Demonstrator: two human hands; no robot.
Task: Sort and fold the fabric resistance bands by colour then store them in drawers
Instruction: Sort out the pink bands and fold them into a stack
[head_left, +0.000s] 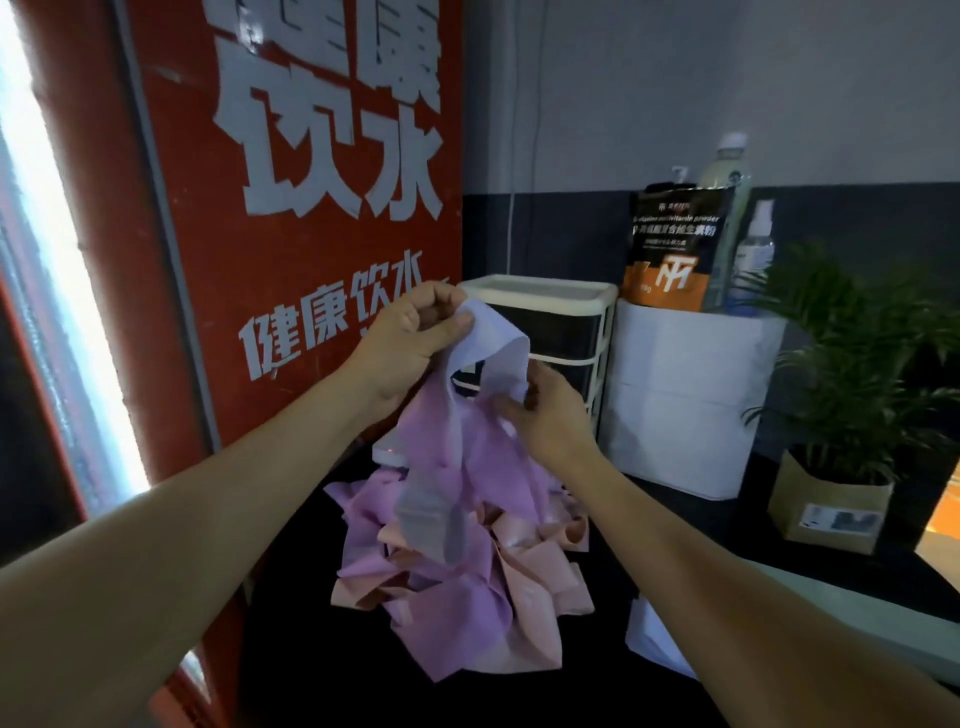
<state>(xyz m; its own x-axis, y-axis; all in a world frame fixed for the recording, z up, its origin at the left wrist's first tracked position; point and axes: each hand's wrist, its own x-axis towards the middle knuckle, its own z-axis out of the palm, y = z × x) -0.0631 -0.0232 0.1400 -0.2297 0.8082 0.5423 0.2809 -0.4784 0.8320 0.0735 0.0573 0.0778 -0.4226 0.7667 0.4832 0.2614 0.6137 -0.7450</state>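
Observation:
A heap of fabric bands (457, 587), purple and peach-pink, lies on the dark table. Above it my left hand (410, 343) pinches the upper end of a pale lavender band (493, 343) that arches to my right hand (550, 415), whose fingers pinch its other end. A purple band (431, 447) and a greyish lavender one (431, 519) hang down from my hands toward the heap. Behind my hands stands a small white drawer unit (566, 312) with dark drawers, its fronts partly hidden.
A red panel with white characters (311, 208) rises at the left. A white box (685, 395) beside the drawers carries a pouch (675, 244) and bottles (753, 249). A potted plant (841, 467) stands at the right, and white paper (654, 639) lies by my right forearm.

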